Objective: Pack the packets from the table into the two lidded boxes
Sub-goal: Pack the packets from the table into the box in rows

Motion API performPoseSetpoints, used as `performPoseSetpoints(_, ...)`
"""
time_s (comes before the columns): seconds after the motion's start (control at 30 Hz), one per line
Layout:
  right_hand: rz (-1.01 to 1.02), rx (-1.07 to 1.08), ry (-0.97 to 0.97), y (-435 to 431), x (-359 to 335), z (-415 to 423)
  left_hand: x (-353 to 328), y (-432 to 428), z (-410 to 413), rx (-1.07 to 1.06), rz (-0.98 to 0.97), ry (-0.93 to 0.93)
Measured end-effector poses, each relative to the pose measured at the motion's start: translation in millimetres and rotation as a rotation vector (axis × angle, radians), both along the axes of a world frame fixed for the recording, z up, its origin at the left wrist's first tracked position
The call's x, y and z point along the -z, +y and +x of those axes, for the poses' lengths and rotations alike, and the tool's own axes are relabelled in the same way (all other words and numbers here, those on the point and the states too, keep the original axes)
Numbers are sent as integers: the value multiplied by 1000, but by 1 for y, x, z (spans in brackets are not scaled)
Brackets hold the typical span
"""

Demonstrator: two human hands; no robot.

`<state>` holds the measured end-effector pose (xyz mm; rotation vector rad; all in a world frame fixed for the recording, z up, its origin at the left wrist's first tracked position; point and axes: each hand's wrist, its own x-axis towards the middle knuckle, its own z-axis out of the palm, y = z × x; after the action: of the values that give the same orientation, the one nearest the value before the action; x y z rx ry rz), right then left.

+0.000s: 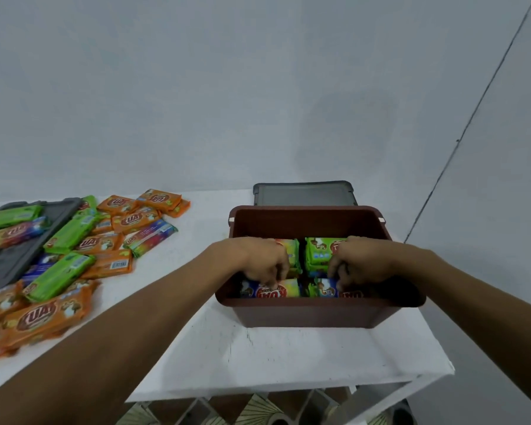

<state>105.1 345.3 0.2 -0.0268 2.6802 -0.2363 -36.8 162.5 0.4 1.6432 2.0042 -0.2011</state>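
Packets (319, 253) are stacked inside the brown box (307, 314), which is set on the white desk (258, 357). A blue packet (284, 290) at the near wall is pinched by the curled fingers (276, 276) of the left hand (258, 262). The neighbouring packet (327, 288) is gripped by the right hand (362, 262). Loose packets (59, 271) are heaped on the desk at the left, partly over a grey lid (10, 262). A second lid (304, 194) is seen behind the box.
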Motion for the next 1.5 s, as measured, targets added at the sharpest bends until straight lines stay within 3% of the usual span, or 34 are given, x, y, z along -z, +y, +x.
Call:
performPoseSetpoints(0.07, -34, 76, 128, 2, 2, -1, -2, -2, 1, 5, 27, 19)
performPoseSetpoints(0.17, 127, 55, 306, 2, 4, -2, -3, -6, 0, 18, 146, 134)
performPoseSetpoints(0.33, 211, 29, 257, 1, 5, -9, -5, -6, -14, 50, 224, 385)
performPoseSetpoints(0.5, 177, 30, 353, -2, 0, -22, -14, -21, -32, 23, 254, 343)
performPoseSetpoints(0.63, 45, 52, 507, -13, -5, -41, -7, -51, -61, -118, 644, 171)
performPoseSetpoints(0.73, 14, 21, 614, -33, -11, -62, 6, -80, -80, -214, 826, 168)
performPoseSetpoints(0.9, -80, -41, 760, -84, -22, -116, 36, -144, -140, -432, 675, 272)
performPoseSetpoints(1.07, -124, -145, 611, -137, -20, -182, 37, -214, -189, -470, 378, 306)
performPoseSetpoints(1.23, 2, -281, 283, -187, -2, -253, 37, -261, -215, -439, 215, 228)
performPoseSetpoints(1.4, 159, -298, 183, -213, 37, -298, 63, -275, -226, -412, 317, 164)
performPoseSetpoints(1.5, 285, -358, 228, -218, 45, -301, 68, -281, -227, -474, 430, 62)
